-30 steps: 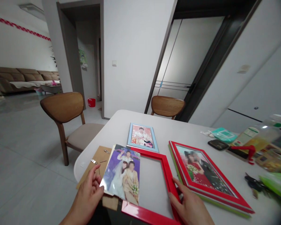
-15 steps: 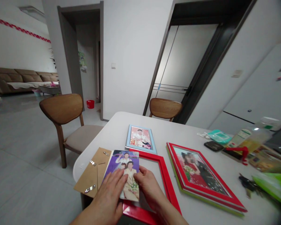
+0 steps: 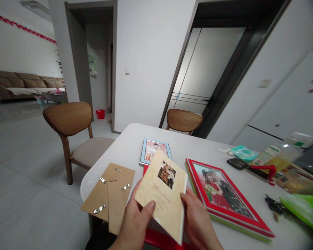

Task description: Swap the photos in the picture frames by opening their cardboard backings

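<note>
A cream photo card [image 3: 164,198] with a small picture and faint writing is held up and tilted between both hands. My left hand [image 3: 137,217] grips its lower left edge, thumb on the face. My right hand [image 3: 198,217] holds its right edge. Beneath the card and hands lies a red frame [image 3: 159,238], mostly hidden. To the left, a brown backing board [image 3: 120,194] with metal clips rests at the table edge. Behind the card stands out a light blue framed photo [image 3: 148,152], partly covered. A red framed photo [image 3: 221,194] lies at the right on a green-edged one.
On the white table [image 3: 193,146] at the right are a black wallet-like item [image 3: 237,163], a teal packet [image 3: 243,152], a bottle [image 3: 279,152], keys [image 3: 276,206] and a green bag [image 3: 305,208]. Wooden chairs stand left [image 3: 70,118] and behind [image 3: 184,120].
The photo that lay under my hands, purple picture showing, is no longer visible. A cream card face is now raised between my hands, and more of the backing board shows.
</note>
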Motion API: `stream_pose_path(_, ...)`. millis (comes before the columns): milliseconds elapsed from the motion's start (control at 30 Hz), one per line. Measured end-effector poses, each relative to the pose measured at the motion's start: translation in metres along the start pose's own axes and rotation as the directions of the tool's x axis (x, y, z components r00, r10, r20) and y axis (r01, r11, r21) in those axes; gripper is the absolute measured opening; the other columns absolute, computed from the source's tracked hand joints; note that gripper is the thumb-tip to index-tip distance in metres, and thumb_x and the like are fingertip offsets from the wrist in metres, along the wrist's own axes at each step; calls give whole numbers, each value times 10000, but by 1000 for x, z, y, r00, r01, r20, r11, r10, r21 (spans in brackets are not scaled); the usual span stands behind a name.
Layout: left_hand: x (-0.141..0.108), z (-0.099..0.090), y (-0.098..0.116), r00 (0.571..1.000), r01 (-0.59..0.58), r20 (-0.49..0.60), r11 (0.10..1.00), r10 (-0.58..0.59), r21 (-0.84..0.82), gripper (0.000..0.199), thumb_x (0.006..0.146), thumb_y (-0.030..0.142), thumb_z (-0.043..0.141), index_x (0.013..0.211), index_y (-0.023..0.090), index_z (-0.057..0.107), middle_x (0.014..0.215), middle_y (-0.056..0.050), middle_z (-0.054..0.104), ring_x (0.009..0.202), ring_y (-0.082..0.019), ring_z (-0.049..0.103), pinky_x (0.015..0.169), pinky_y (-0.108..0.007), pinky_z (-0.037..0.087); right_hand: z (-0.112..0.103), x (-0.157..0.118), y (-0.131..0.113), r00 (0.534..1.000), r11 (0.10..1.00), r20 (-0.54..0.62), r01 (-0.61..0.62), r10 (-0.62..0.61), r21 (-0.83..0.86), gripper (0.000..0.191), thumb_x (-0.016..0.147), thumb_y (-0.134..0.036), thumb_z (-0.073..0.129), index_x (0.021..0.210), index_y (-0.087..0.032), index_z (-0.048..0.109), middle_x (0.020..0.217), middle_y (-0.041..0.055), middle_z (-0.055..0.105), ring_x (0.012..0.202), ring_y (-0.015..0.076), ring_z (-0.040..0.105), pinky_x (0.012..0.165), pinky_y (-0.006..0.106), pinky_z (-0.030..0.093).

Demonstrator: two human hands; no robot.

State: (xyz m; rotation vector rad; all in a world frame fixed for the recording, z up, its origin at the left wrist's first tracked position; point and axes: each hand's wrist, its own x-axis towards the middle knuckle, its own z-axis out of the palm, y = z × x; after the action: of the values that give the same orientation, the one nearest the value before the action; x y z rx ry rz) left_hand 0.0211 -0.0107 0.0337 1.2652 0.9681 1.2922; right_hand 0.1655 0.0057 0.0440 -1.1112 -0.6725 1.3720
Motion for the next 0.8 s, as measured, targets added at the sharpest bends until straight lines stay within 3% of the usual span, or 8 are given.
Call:
stream_pose_path(100, -1, -30, -9, 996, -52, 92, 937, 21, 347, 598, 722, 323, 508, 1252, 130, 307, 1286, -115, 365, 1171, -247, 341, 971, -390, 298, -26, 5, -14, 994, 977, -36, -108, 103, -183, 578, 671, -191, 420, 1239, -154, 320, 889, 77, 651, 706, 205, 625, 577, 294, 484)
stream_pose_path(200, -6, -67, -15, 979, -181, 196, 694, 58, 697, 524, 703, 231, 543, 1204, 192, 394, 1313, -80, 329, 1210, -251, 265, 1003, -441, 209, -40, 12, -16, 994, 953, 4, -105, 110, -284, 570, 660, -173, 396, 1226, -150, 336, 835, 64, 664, 663, 192, 629, 552, 280, 482)
stream_pose_path(333, -12, -95, -20, 921, -343, 389, 462, -4, 818, 605, 666, 355, 624, 1206, 205, 397, 1297, -103, 352, 1194, -295, 285, 975, -512, 208, -42, 24, -3, 997, 928, 14, -72, 82, -366, 556, 641, -179, 407, 1196, -143, 379, 809, 64, 667, 621, 179, 626, 533, 260, 476)
stream_pose_path(500, -13, -106, -19, 897, -396, 438, 333, -57, 856, 788, 569, 457, 681, 1235, 190, 357, 1323, -130, 290, 1201, -313, 260, 960, -516, 229, -48, 34, 3, 999, 818, 45, 15, 13, -575, 467, 690, -229, 370, 1145, -141, 423, 840, 63, 655, 665, 179, 618, 572, 263, 464)
stream_pose_path(567, -11, -115, -20, 916, -369, 395, 251, -61, 895, 787, 543, 398, 697, 1229, 197, 368, 1323, -127, 292, 1200, -320, 258, 953, -532, 223, -49, 34, 0, 996, 667, 73, 89, -53, -739, 403, 713, -244, 349, 1086, -149, 469, 888, 75, 640, 742, 186, 605, 633, 273, 451)
stream_pose_path(667, -6, -134, -24, 957, -288, 289, 90, 12, 953, 663, 572, 175, 609, 1203, 195, 407, 1299, -118, 340, 1187, -305, 295, 938, -526, 255, -44, 30, -5, 976, 195, 136, 168, -168, -966, 310, 745, -275, 332, 937, -154, 544, 883, 103, 620, 798, 219, 577, 694, 314, 416)
stream_pose_path(733, -4, -148, -29, 948, -313, 310, 35, 68, 949, 636, 578, 86, 529, 1196, 190, 417, 1282, -109, 372, 1171, -275, 335, 932, -472, 309, -39, 25, -5, 966, -110, 140, 118, -217, -987, 309, 764, -305, 315, 892, -151, 550, 850, 119, 601, 760, 244, 573, 656, 346, 407)
stream_pose_path(800, -3, -159, -34, 912, -396, 390, 26, 125, 918, 605, 606, 68, 484, 1193, 196, 421, 1269, -92, 395, 1154, -245, 370, 918, -411, 358, -36, 22, -2, 956, -276, 130, 55, -261, -959, 322, 765, -324, 322, 926, -144, 535, 858, 124, 575, 726, 252, 570, 602, 349, 407)
